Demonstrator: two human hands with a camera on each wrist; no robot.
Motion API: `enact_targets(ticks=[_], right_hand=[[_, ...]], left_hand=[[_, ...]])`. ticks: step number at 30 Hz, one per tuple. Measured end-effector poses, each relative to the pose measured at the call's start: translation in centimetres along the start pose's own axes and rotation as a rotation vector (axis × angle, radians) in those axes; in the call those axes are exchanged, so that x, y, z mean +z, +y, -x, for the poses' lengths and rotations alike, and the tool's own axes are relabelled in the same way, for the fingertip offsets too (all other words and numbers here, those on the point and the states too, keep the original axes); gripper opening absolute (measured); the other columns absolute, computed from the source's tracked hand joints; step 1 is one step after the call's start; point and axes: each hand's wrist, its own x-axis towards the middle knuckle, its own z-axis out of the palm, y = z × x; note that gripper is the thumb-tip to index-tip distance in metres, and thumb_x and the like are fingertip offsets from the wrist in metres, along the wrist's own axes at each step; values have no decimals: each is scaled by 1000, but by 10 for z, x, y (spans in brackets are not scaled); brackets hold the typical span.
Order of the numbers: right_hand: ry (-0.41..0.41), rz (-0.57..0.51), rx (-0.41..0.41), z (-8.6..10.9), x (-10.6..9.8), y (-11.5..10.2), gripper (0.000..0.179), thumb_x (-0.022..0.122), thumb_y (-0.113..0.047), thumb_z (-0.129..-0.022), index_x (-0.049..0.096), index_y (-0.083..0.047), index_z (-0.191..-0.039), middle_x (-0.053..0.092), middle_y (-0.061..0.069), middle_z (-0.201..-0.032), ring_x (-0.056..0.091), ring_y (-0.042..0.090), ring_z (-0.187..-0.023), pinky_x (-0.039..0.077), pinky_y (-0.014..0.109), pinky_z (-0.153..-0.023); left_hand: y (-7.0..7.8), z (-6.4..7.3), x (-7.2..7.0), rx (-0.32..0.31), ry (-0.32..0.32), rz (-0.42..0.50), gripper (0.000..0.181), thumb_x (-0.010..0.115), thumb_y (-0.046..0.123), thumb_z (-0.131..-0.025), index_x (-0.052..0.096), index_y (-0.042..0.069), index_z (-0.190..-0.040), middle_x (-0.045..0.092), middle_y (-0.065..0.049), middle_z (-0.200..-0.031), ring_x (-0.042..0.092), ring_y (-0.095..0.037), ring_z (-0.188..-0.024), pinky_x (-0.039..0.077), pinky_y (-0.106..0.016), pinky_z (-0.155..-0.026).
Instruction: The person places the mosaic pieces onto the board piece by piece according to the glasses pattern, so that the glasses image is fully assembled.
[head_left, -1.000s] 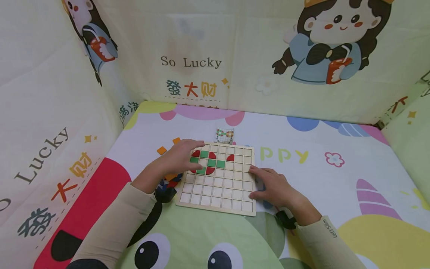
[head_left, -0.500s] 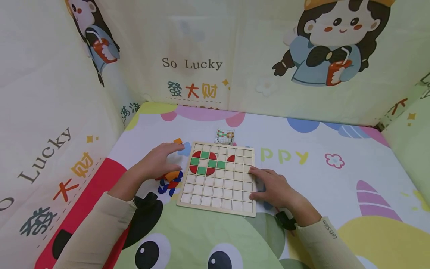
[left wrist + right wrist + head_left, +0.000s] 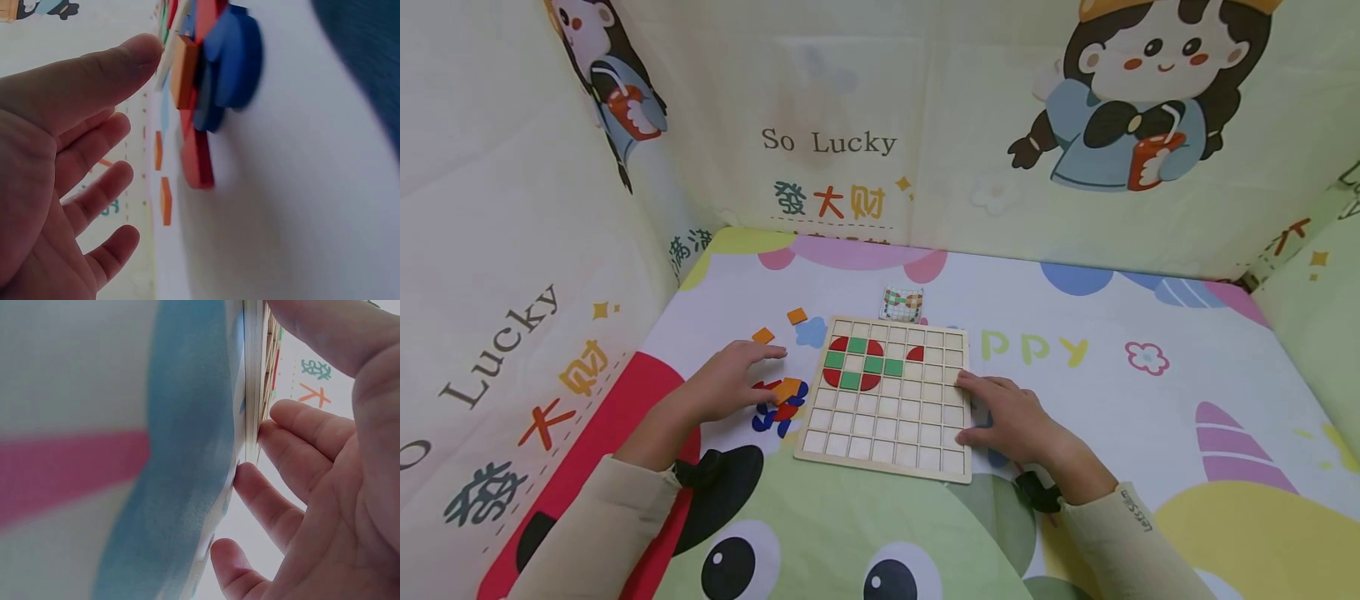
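A wooden grid board lies on the table between the hands. Green squares and red rounded pieces fill some cells at its upper left, and one red piece sits farther right. My left hand hovers with spread fingers by a pile of loose pieces left of the board. In the left wrist view its thumb points toward an orange square on top of blue pieces and red pieces; nothing is between the fingers. My right hand touches the board's right edge with thumb and fingertips.
Two orange squares lie apart from the pile, toward the back left. Behind the board is a small pattern card. A printed cloth covers the table, and cloth walls stand at the back and sides.
My left hand has moved from over the board's upper left, leftward and toward me, to beside the pile, uncovering the filled cells and loose pieces. The right hand has stayed at the board's edge.
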Motion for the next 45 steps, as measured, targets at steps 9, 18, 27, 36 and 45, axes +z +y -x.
enact_targets(ticks=[9, 18, 27, 36, 45], right_hand=[[-6, 1, 6, 0, 0, -1, 76, 80, -34, -84, 47, -7, -147, 44, 13, -153, 40, 41, -135, 36, 66, -93], [-2, 3, 3, 0, -1, -1, 76, 80, -33, -85, 47, -6, -147, 44, 13, -153, 40, 41, -134, 36, 67, -93], [-6, 2, 3, -1, 0, 1, 76, 80, -34, -84, 47, -6, -147, 44, 13, -153, 40, 41, -135, 36, 66, -93], [-7, 3, 9, 0, 0, 0, 77, 80, -34, -84, 47, -6, -148, 44, 13, -153, 39, 40, -135, 36, 66, -94], [-9, -2, 17, 0, 0, -1, 77, 81, -35, -84, 47, -7, -148, 44, 12, -153, 40, 40, -135, 35, 67, -94]], left_hand=[[-6, 4, 5, -16, -7, 9, 61, 84, 19, -81, 61, 5, -136, 55, -20, -133, 44, -41, -128, 53, -52, -90], [-9, 2, 9, -11, -1, 25, 53, 84, 18, -81, 65, 5, -129, 59, -17, -126, 46, -39, -125, 56, -47, -85], [-8, 1, 11, -17, -9, 39, 40, 83, 17, -82, 68, 6, -119, 61, -14, -117, 48, -37, -119, 56, -46, -85], [-5, 0, 12, -27, -16, 77, 30, 82, 14, -83, 68, 7, -109, 62, -11, -109, 50, -33, -111, 59, -38, -76], [-3, -2, 14, -45, -12, 111, 25, 78, 9, -85, 68, 7, -107, 61, -12, -109, 51, -33, -111, 59, -36, -73]])
